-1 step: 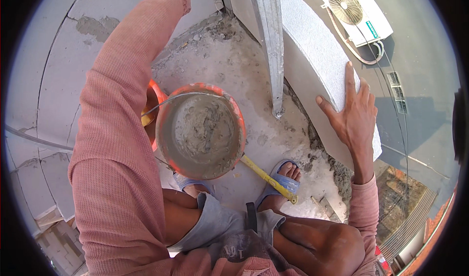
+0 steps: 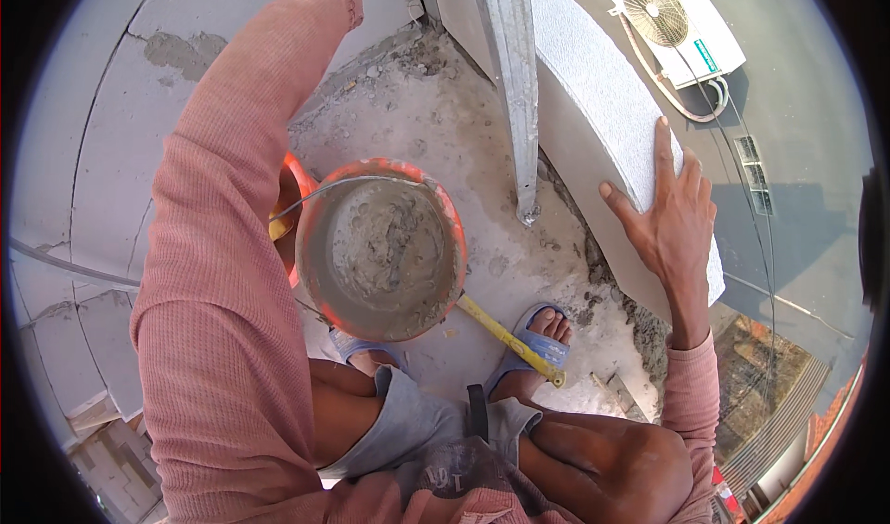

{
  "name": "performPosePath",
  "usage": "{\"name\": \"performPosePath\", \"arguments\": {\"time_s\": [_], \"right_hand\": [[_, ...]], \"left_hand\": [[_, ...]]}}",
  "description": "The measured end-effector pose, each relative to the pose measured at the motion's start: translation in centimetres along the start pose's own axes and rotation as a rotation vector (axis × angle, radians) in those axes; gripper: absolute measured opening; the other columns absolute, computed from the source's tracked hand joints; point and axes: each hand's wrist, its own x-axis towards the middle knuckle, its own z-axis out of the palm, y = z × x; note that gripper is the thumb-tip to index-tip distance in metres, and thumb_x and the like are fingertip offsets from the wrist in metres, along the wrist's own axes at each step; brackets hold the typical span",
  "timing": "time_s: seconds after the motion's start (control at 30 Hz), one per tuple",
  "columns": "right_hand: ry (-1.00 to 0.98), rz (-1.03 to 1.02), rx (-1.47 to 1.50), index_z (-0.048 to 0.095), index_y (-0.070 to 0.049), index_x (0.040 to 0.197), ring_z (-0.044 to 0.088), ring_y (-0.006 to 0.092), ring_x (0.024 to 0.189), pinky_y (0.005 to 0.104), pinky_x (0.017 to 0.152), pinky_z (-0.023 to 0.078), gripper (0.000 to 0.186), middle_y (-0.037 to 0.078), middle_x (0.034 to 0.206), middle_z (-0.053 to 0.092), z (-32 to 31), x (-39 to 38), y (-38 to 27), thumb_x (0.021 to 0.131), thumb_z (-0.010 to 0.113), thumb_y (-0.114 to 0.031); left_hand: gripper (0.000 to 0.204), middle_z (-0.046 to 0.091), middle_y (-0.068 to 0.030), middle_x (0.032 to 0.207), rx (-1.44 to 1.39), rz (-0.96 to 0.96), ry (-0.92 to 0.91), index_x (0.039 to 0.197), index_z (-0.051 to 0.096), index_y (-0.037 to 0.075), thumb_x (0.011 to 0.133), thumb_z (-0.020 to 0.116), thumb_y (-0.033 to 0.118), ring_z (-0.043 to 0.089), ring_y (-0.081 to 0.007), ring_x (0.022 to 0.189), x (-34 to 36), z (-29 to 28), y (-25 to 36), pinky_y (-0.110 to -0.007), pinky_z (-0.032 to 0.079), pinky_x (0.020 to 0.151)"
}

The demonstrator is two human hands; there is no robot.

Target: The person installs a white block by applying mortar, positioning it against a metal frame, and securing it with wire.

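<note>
My right hand (image 2: pixel 669 213) lies spread on the end of a pale block wall (image 2: pixel 607 107), fingers stretched over its top and thumb against the inner face. Nothing is gripped in it. My left arm, in a pink sleeve, reaches up past the upper edge, which cuts off the left hand; what it touches or holds is hidden. An orange-rimmed bucket (image 2: pixel 456 236) with wet grey mortar (image 2: pixel 385 236) inside stands between my arms, its wire handle lying across it. A yellow tool handle (image 2: pixel 510 338) sticks out beside the bucket, over the toes of my blue sandal.
A galvanised metal post (image 2: pixel 514 88) slopes down to the rough, mortar-stained floor (image 2: pixel 464 153). Grey wall panels (image 2: pixel 102 153) rise at left. Part of another orange container (image 2: pixel 297 176) shows behind the bucket. Beyond the block wall, an air-conditioner unit (image 2: pixel 686 23) and wires lie lower down.
</note>
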Motion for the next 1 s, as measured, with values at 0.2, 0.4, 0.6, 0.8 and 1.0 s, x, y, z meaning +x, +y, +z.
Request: {"name": "performPosePath", "arguments": {"time_s": [0.2, 0.4, 0.6, 0.8, 1.0], "right_hand": [[-0.03, 0.014, -0.015, 0.028, -0.021, 0.164, 0.057, 0.0435, 0.115, 0.0588, 0.092, 0.047, 0.102, 0.028, 0.136, 0.051, -0.2, 0.1, 0.0, 0.083, 0.071, -0.064], [0.037, -0.012, -0.037, 0.027, -0.022, 0.165, 0.055, 0.0431, 0.12, 0.0598, 0.095, 0.045, 0.103, 0.028, 0.139, 0.05, 0.9, -0.1, 0.4, 0.082, 0.072, -0.064], [0.008, 0.021, -0.037, 0.026, -0.022, 0.165, 0.053, 0.043, 0.123, 0.0582, 0.098, 0.044, 0.104, 0.027, 0.14, 0.049, 0.9, -0.1, -0.1, 0.081, 0.073, -0.062], [0.035, 0.013, 0.007, 0.027, -0.022, 0.165, 0.053, 0.043, 0.122, 0.0573, 0.097, 0.044, 0.104, 0.028, 0.142, 0.048, 0.7, -0.2, -0.5, 0.081, 0.073, -0.062], [0.03, 0.028, 0.022, 0.031, -0.018, 0.163, 0.054, 0.0405, 0.118, 0.0553, 0.097, 0.042, 0.104, 0.028, 0.14, 0.049, 0.0, -0.2, 0.4, 0.079, 0.075, -0.061]], "left_hand": [[0.028, 0.073, -0.0282, 0.095, -0.024, 0.014, 0.008, 0.097, 0.074, -0.001, 0.088, 0.061, 0.022, 0.072, -0.0466, 0.093, -0.1, 0.2, 0.0, -0.053, 0.059, 0.081], [0.051, 0.072, -0.0297, 0.098, -0.114, -0.067, 0.068, 0.096, 0.075, -0.002, 0.095, 0.056, 0.045, 0.07, -0.047, 0.099, -2.3, -1.3, 1.4, -0.055, 0.056, 0.086], [0.066, 0.074, -0.0276, 0.095, -0.262, -0.208, -0.196, 0.096, 0.075, -0.003, 0.097, 0.051, 0.058, 0.072, -0.0428, 0.095, -5.5, -3.4, 1.9, -0.053, 0.056, 0.087], [0.054, 0.073, -0.0106, 0.087, -0.804, -0.496, -0.31, 0.098, 0.069, 0.002, 0.101, 0.045, 0.05, 0.071, -0.0181, 0.077, -8.6, 4.1, -1.1, -0.032, 0.056, 0.074], [0.045, 0.07, -0.0138, 0.111, -1.144, -0.565, -0.48, 0.121, 0.059, -0.004, 0.102, 0.045, 0.036, 0.072, -0.0228, 0.083, -9.7, 5.4, 2.0, -0.037, 0.057, 0.072]]}}
